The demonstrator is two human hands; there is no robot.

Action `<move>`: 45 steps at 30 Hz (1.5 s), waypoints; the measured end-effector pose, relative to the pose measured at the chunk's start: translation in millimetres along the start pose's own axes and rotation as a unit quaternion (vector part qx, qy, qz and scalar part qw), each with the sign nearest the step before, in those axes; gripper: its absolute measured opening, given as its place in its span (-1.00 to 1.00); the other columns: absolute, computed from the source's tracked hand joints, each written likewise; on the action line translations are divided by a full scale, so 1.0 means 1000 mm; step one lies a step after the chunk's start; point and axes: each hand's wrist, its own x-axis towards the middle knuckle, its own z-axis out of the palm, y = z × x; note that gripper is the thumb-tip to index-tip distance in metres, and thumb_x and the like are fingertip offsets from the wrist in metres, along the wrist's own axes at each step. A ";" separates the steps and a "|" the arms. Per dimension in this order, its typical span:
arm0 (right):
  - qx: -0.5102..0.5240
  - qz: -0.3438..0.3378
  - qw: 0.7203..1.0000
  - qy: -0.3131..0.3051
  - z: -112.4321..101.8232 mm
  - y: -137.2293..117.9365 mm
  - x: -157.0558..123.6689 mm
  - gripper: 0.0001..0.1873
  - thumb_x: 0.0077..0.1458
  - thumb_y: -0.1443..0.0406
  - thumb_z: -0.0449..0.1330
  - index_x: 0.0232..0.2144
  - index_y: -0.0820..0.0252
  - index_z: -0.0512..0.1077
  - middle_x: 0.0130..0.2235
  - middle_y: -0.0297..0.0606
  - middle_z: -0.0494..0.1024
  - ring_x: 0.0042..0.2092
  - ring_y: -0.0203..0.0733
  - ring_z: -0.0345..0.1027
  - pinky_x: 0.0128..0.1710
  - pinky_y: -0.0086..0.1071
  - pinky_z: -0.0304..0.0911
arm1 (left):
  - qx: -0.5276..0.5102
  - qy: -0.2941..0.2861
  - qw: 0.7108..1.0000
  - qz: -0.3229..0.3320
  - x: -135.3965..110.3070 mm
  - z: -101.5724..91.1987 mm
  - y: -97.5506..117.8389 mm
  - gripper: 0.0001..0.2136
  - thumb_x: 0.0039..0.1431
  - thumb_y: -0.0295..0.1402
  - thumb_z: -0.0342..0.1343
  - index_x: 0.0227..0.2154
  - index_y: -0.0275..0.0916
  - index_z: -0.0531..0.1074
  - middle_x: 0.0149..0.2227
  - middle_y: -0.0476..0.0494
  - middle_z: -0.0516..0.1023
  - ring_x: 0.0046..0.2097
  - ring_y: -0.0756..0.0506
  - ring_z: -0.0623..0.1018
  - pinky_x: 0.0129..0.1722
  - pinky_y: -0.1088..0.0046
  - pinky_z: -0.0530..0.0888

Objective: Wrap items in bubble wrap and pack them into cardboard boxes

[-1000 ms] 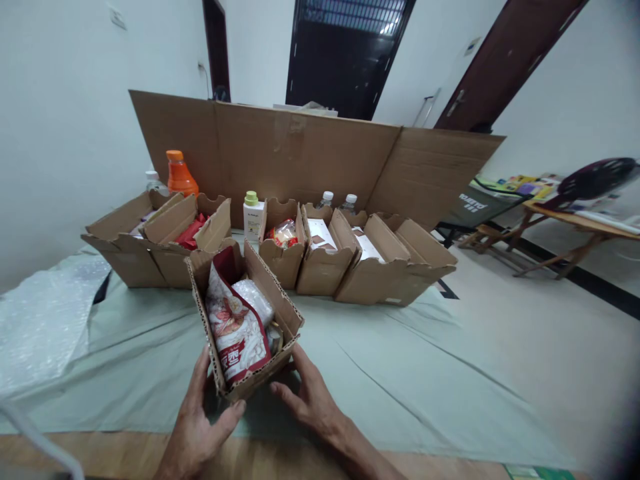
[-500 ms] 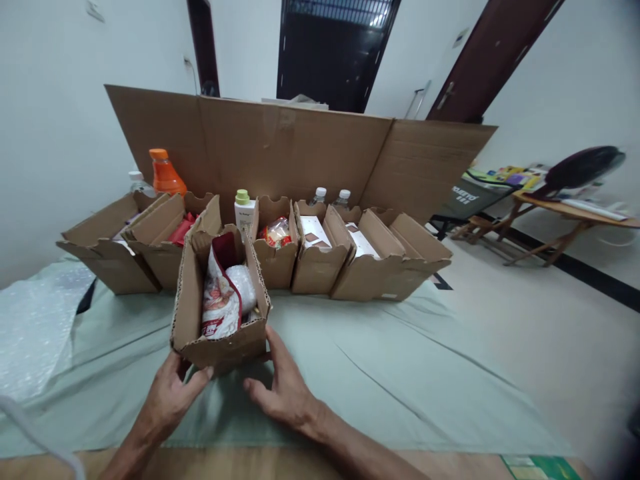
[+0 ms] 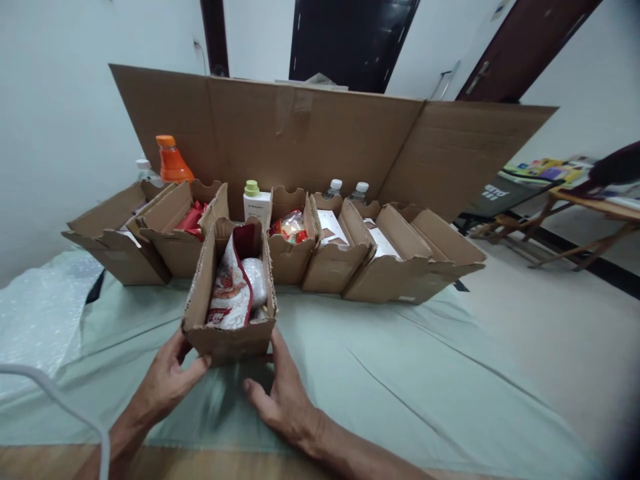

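Observation:
A small open-topped cardboard box (image 3: 235, 343) stands between my hands, forward of the row of similar boxes. It holds a red-and-white printed packet (image 3: 230, 293) and a bubble-wrapped item (image 3: 256, 277). My left hand (image 3: 170, 377) grips the box's lower left corner, its thumb against the front wall. My right hand (image 3: 285, 393) holds the lower right side, with its fingers along the wall and the thumb off the front. Some fingertips are hidden behind the box.
Behind, cardboard boxes (image 3: 287, 263) with packets stand before a tall cardboard panel (image 3: 320, 133). An orange bottle (image 3: 173, 163), a white bottle with a green cap (image 3: 257, 203) and clear bottles rise there. Bubble wrap (image 3: 40, 313) lies left; a grey cable (image 3: 65, 403) crosses the lower left.
The box and both hands have shifted slightly forward, toward the row. The whole view has also moved a little, with the background now larger and farther right.

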 end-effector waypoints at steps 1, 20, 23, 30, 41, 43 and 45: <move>0.001 0.000 1.000 -0.001 0.002 0.002 0.005 0.07 0.13 0.25 0.28 0.49 -0.01 -0.25 0.49 -0.01 -0.01 0.46 0.26 -0.05 0.30 0.19 0.23 | -0.005 0.005 1.000 -0.006 0.007 -0.002 -0.002 -0.65 -0.10 -0.16 0.31 -0.24 -0.20 0.52 -0.19 -0.22 0.67 -0.06 -0.28 0.65 0.00 0.19 0.59; -0.065 -0.008 0.998 0.013 -0.005 0.025 0.066 -0.34 0.09 0.40 0.16 0.27 0.17 0.30 0.33 0.03 0.32 0.36 0.06 0.19 0.35 0.03 0.17 | 0.145 0.090 0.985 -0.020 0.123 0.041 -0.013 -0.44 0.08 -0.08 0.10 0.07 -0.36 0.40 -0.27 -0.22 0.63 -0.27 -0.18 0.63 -0.26 0.32 0.55; -0.093 -0.028 0.995 0.001 -0.007 0.021 0.067 -0.44 0.11 0.41 0.15 0.18 0.12 0.40 0.28 -0.01 0.39 0.31 0.05 0.25 0.33 0.08 0.17 | 0.138 0.064 0.988 -0.012 0.087 0.027 -0.016 -0.26 0.03 -0.06 0.19 0.25 -0.35 0.28 -0.09 -0.32 0.63 -0.14 -0.21 0.65 -0.16 0.23 0.58; -0.134 -0.111 0.984 -0.046 -0.005 0.018 0.075 -0.51 0.17 0.43 0.11 0.13 0.08 0.48 0.17 -0.08 0.53 0.25 0.05 0.32 0.30 0.12 0.22 | 0.240 0.037 0.966 0.093 -0.022 -0.035 -0.039 -0.65 0.17 -0.11 0.15 -0.06 -0.14 0.60 0.00 -0.25 0.65 0.07 -0.27 0.59 0.09 0.10 0.53; -0.308 -0.096 0.945 -0.051 0.018 -0.109 0.215 -0.33 0.28 0.35 0.06 0.41 0.20 0.12 -0.12 -0.19 0.67 -0.13 -0.05 0.57 0.03 -0.10 0.42 | 0.225 0.146 0.951 0.153 -0.043 -0.030 -0.059 -0.79 0.27 -0.30 0.10 -0.14 -0.17 0.59 0.00 -0.27 0.62 0.13 -0.30 0.54 0.12 0.03 0.52; -0.360 -0.070 0.929 -0.041 0.037 -0.130 0.245 -0.40 0.27 0.35 0.08 0.34 0.26 0.22 -0.16 -0.15 0.68 -0.14 0.00 0.57 0.00 -0.10 0.40 | 0.211 0.154 0.954 0.144 -0.043 -0.030 -0.058 -0.79 0.26 -0.31 0.10 -0.14 -0.17 0.59 0.00 -0.28 0.61 0.14 -0.32 0.53 0.14 -0.01 0.50; -0.403 -0.045 0.913 -0.037 0.054 -0.140 0.264 -0.59 0.28 0.36 0.08 0.15 0.27 0.43 -0.15 -0.08 0.68 -0.10 0.05 0.57 -0.03 -0.14 0.38 | 0.181 0.168 0.961 0.123 -0.045 -0.030 -0.056 -0.77 0.27 -0.29 0.09 -0.11 -0.19 0.57 0.02 -0.31 0.60 0.16 -0.32 0.51 0.17 -0.03 0.48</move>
